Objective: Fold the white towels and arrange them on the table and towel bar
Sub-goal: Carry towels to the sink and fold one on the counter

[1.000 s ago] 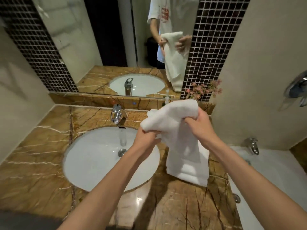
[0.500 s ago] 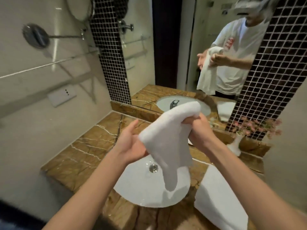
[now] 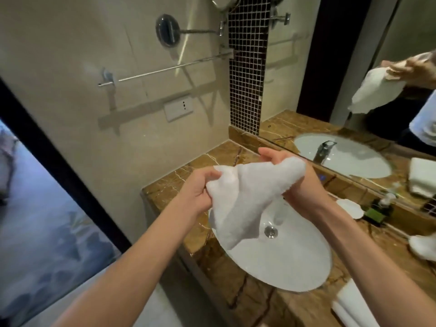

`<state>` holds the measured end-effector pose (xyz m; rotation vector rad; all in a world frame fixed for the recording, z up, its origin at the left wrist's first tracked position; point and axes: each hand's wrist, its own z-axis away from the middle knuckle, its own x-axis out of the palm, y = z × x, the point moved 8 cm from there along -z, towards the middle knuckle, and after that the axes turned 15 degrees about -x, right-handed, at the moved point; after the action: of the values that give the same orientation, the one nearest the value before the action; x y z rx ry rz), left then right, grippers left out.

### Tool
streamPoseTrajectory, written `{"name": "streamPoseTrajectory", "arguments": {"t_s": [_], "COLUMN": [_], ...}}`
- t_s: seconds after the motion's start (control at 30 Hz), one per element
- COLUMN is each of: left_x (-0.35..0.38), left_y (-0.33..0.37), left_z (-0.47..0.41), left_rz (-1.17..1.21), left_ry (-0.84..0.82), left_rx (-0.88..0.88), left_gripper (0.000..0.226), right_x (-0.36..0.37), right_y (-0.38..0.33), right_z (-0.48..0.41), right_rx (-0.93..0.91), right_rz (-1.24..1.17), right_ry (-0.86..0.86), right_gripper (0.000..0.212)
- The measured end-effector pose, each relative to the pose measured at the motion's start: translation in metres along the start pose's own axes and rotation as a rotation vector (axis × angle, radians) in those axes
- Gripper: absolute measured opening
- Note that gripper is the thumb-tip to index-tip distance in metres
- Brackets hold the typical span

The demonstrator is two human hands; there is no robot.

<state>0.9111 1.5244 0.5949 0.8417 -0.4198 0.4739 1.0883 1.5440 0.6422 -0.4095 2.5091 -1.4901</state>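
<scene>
A small white towel (image 3: pixel 243 199) hangs in the air above the left rim of the white basin (image 3: pixel 290 260). My left hand (image 3: pixel 197 193) grips its near left end with curled fingers. My right hand (image 3: pixel 295 182) holds the far right end, thumb side up, with the cloth bunched over its fingers. The towel sags between the two hands. A chrome towel bar (image 3: pixel 165 70) runs along the beige wall on the left, bare. A folded white towel (image 3: pixel 354 308) lies on the brown marble counter (image 3: pixel 254 305) at the lower right.
A round magnifying mirror (image 3: pixel 168 30) on an arm sticks out above the bar. A wall socket (image 3: pixel 178 108) sits below it. The wall mirror (image 3: pixel 354 67) reflects the towel. A dark soap bottle (image 3: pixel 376 212) and a white dish (image 3: pixel 348 208) stand at the counter's back right.
The view has swung left, bringing the towel bar and wall into sight. My left hand, open beside the towel before, now grips its end, and the towel is stretched between both hands.
</scene>
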Motion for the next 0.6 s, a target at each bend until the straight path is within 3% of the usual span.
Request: {"name": "streamPoseTrajectory", "arguments": {"t_s": [0.2, 0.3, 0.47, 0.6], "left_x": [0.010, 0.025, 0.056, 0.071], "left_y": [0.050, 0.069, 0.072, 0.075], "left_z": [0.025, 0.031, 0.038, 0.048], "left_rz": [-0.005, 0.010, -0.096, -0.159], "left_ry": [-0.021, 0.001, -0.009, -0.075], "left_rx": [0.219, 0.361, 0.458, 0.516], "left_gripper": [0.042, 0.058, 0.061, 0.063], "right_x": [0.015, 0.019, 0.012, 0.011], "right_y": [0.010, 0.025, 0.036, 0.013], "right_z": [0.002, 0.005, -0.002, -0.016], "right_rx": [-0.001, 0.117, 0.318, 0.364], "right_rz": [0.120, 0.126, -0.208, -0.459], "right_ry": [-0.108, -0.138, 0.044, -0.095], "right_gripper": [0.037, 0.036, 0.044, 0.047]}}
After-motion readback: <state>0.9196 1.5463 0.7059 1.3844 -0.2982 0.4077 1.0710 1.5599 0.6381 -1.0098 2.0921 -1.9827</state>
